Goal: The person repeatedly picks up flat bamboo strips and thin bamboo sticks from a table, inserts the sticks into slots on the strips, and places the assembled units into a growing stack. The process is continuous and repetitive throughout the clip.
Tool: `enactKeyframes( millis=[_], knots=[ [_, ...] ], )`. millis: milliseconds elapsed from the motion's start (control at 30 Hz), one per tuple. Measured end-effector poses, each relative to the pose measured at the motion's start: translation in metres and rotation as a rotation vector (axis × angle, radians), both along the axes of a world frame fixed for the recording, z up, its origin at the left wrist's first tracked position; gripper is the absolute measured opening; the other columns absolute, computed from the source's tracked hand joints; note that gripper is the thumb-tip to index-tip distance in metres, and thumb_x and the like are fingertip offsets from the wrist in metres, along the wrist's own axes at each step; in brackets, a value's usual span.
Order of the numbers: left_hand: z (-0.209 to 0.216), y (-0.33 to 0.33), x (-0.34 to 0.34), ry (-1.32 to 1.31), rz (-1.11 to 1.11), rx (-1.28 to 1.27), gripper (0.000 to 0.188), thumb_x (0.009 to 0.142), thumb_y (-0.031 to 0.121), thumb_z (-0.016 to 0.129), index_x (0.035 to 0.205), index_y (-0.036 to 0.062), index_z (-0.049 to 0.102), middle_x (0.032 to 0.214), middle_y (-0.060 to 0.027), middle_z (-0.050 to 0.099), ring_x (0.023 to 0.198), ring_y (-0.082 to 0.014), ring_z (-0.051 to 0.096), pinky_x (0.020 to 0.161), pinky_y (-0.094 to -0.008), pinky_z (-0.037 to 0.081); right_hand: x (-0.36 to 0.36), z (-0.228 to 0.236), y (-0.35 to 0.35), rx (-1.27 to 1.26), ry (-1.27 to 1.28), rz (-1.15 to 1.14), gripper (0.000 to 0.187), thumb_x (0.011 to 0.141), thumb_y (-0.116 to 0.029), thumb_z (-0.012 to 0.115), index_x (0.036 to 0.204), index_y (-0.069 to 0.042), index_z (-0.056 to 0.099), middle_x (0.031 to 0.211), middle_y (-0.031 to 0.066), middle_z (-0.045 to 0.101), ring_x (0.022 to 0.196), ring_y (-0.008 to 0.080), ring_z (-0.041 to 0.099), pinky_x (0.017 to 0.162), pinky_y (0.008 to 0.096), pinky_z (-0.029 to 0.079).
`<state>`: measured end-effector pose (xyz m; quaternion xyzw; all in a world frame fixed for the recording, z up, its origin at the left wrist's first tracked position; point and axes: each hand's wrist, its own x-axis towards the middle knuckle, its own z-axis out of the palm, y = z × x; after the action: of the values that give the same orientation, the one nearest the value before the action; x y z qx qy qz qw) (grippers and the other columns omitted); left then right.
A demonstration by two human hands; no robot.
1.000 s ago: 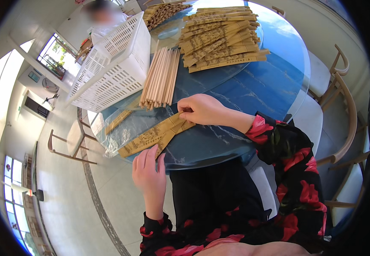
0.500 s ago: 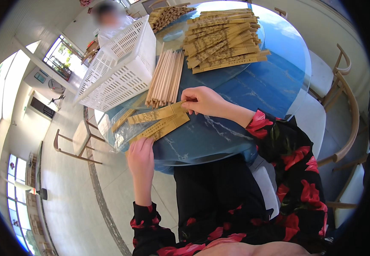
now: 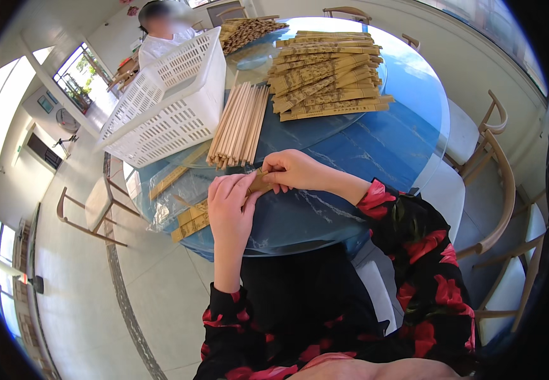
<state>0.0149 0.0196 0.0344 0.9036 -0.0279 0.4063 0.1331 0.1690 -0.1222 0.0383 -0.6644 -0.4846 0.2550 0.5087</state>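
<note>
Close together at the near edge of the blue table (image 3: 325, 218), both my hands grip a brown printed paper sleeve (image 3: 193, 221). My right hand (image 3: 294, 171) pinches its right end between thumb and fingers. Over its middle lies my left hand (image 3: 230, 201), fingers closed on the paper and covering much of it. The sleeve's left end sticks out past the left hand, where two strips seem to overlap. Just beyond my hands lies a bundle of pale wooden chopsticks (image 3: 239, 126). Another brown sleeve (image 3: 172, 180) lies to the left, next to crumpled clear plastic (image 3: 163, 212).
A white slotted plastic basket (image 3: 173, 120) stands at the table's left. Farther back is a large pile of brown paper sleeves (image 3: 325, 76), with more bundled sticks (image 3: 249, 33) behind. A person in white (image 3: 163, 41) is beyond the basket. Wooden chairs (image 3: 499, 190) surround the table.
My left hand has moved right and up along the sleeve, close to my right hand. The right hand still pinches the sleeve's end. The view has shifted slightly.
</note>
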Motion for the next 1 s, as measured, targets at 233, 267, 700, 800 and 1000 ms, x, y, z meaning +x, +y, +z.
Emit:
enactKeyframes(
  millis=[233, 267, 700, 800, 1000],
  knots=[
    [-0.008, -0.005, -0.005, 0.059, -0.045, -0.15, 0.037, 0.076, 0.006, 0.078, 0.112, 0.006, 0.07, 0.108, -0.0098, 0.067, 0.102, -0.031, 0.062, 0.091, -0.0392, 0.05, -0.004, -0.001, -0.002, -0.06, -0.038, 0.018, 0.012, 0.097, -0.012, 0.062, 0.094, -0.001, 0.062, 0.071, 0.0041, 0.067, 0.058, 0.009, 0.059, 0.053, 0.0247, 0.045],
    [-0.01, -0.004, -0.004, 0.069, -0.048, -0.148, 0.038, 0.076, 0.005, 0.078, 0.114, 0.0059, 0.069, 0.109, -0.0101, 0.067, 0.103, -0.0312, 0.061, 0.092, -0.0396, 0.05, -0.003, -0.001, -0.002, -0.077, -0.05, 0.007, 0.012, 0.098, -0.012, 0.061, 0.094, -0.001, 0.062, 0.071, 0.0031, 0.067, 0.058, 0.0079, 0.058, 0.053, 0.0236, 0.045],
    [-0.012, -0.008, -0.001, 0.016, -0.09, -0.229, 0.04, 0.079, 0.005, 0.076, 0.118, 0.0048, 0.066, 0.108, -0.0128, 0.066, 0.105, -0.0337, 0.06, 0.092, -0.0417, 0.05, -0.001, 0.027, -0.002, 0.076, -0.792, -0.37, 0.015, 0.093, -0.017, 0.065, 0.099, -0.005, 0.068, 0.083, 0.0068, 0.068, 0.078, 0.0239, 0.066, 0.069, 0.034, 0.051],
    [-0.014, 0.0, -0.005, 0.007, -0.059, -0.207, 0.039, 0.079, 0.004, 0.076, 0.117, 0.0047, 0.066, 0.107, -0.0128, 0.066, 0.104, -0.0337, 0.06, 0.092, -0.0417, 0.05, 0.012, 0.02, 0.02, 0.135, -1.195, -0.326, 0.023, 0.085, -0.008, 0.063, 0.108, -0.01, 0.068, 0.102, 0.0044, 0.063, 0.102, 0.0219, 0.062, 0.082, 0.0361, 0.051],
    [-0.015, -0.006, -0.001, 0.022, -0.076, -0.224, 0.038, 0.079, 0.004, 0.075, 0.116, 0.0044, 0.066, 0.108, -0.0132, 0.066, 0.103, -0.0338, 0.06, 0.091, -0.0416, 0.05, 0.026, 0.019, 0.034, 0.152, -1.659, -0.233, 0.007, 0.08, -0.014, 0.063, 0.086, -0.013, 0.062, 0.089, -0.0016, 0.058, 0.092, 0.0155, 0.061, 0.074, 0.0305, 0.051]
  ],
)
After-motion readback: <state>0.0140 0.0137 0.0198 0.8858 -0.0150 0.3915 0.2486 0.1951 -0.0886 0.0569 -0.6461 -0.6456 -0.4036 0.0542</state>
